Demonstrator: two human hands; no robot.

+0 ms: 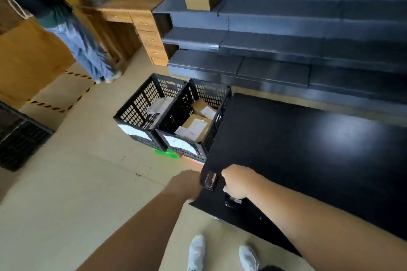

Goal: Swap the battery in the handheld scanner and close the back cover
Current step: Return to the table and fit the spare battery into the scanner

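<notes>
Scanner [209, 180]: small dark slab, exposed panel with reddish contacts or label facing up, held at the table's [308, 149] near-left corner, about 6 o'clock in view. Left hand [187, 183] wraps it from 9 o'clock, fingers closed round the body; right hand [236, 182] pinches at its 3 o'clock side, fingertips hidden, so cannot tell what it grips. Blur hides whether the cover is off.

Small dark part [232, 201] lies on the table just under the right hand — battery or cover, unclear.

Handling, judged: light, rigid plastic, smooth shell likely slippery; hold by the long edges, keep off the contacts.

Room: tabletop open toward 2 o'clock. Table edge runs directly beneath the scanner; a drop lands on floor. Crates [176, 116] at 11 o'clock, well apart.
</notes>
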